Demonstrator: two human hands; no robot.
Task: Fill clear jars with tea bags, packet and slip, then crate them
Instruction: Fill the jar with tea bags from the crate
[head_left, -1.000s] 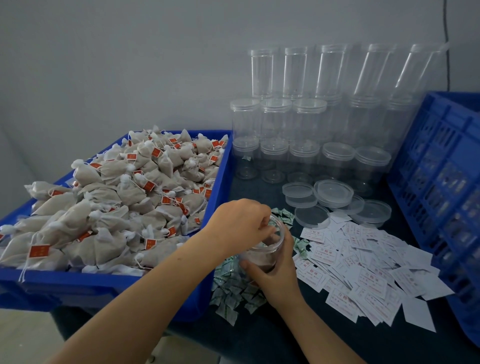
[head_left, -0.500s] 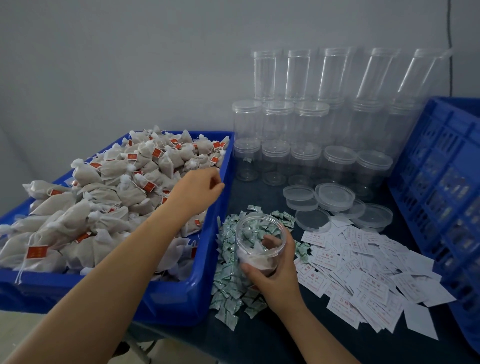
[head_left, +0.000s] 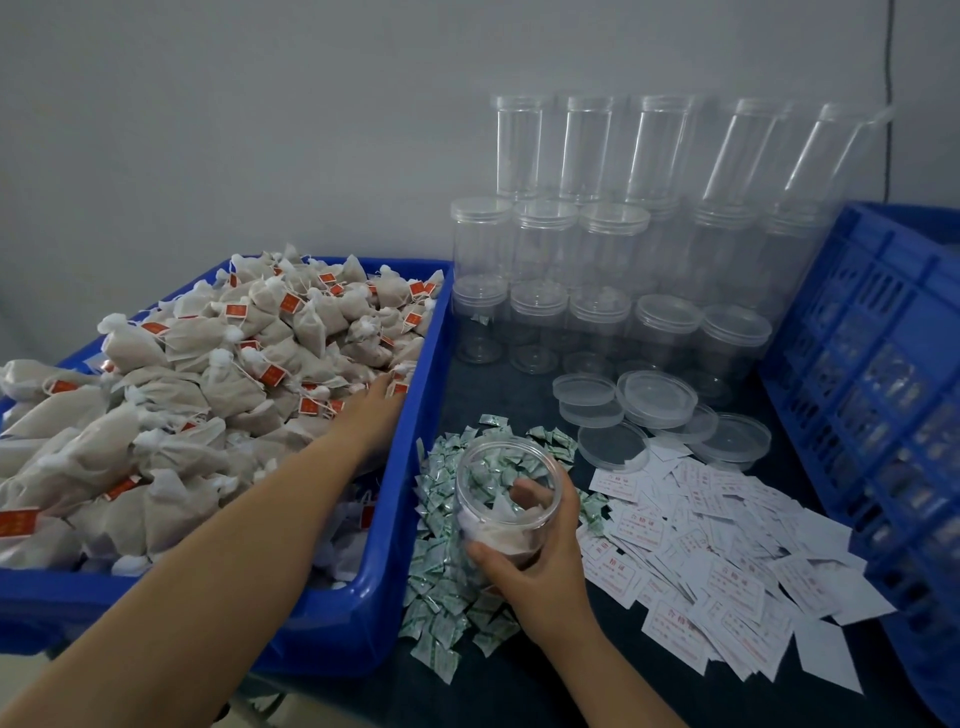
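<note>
Holding the open clear jar (head_left: 506, 499) in the right hand (head_left: 540, 566), fingers and thumb wrapped round its lower body, so it's a proper curled grip on the plastic. The jar is tilted, mouth pointing up and toward the camera, base down-and-away under the palm, so its long axis leans back toward the person rather than standing straight. You can see a couple of tea bags already sitting in the bottom of it. It hangs right above the pile of little green-and-white packets (head_left: 447, 587) on the dark table (head_left: 498, 384), just beside the right wall of the blue bin (head_left: 410, 509). The left hand (head_left: 371, 410) is reaching over into that bin, down on the heap of tea bags (head_left: 208, 395) near the bin's right edge; the fingertips are buried among the bags, so I honestly can't tell if it's pinching one or just resting flat. To the right of the jar there's a big scatter of white paper slips (head_left: 727, 561) with red print. Behind them, loose clear lids (head_left: 660, 400) lie overlapping, and behind those the stacked empty jars (head_left: 602, 249) stand upright against the wall, some lidded. The blue slatted crate (head_left: 872, 395) is at the far right.
</note>
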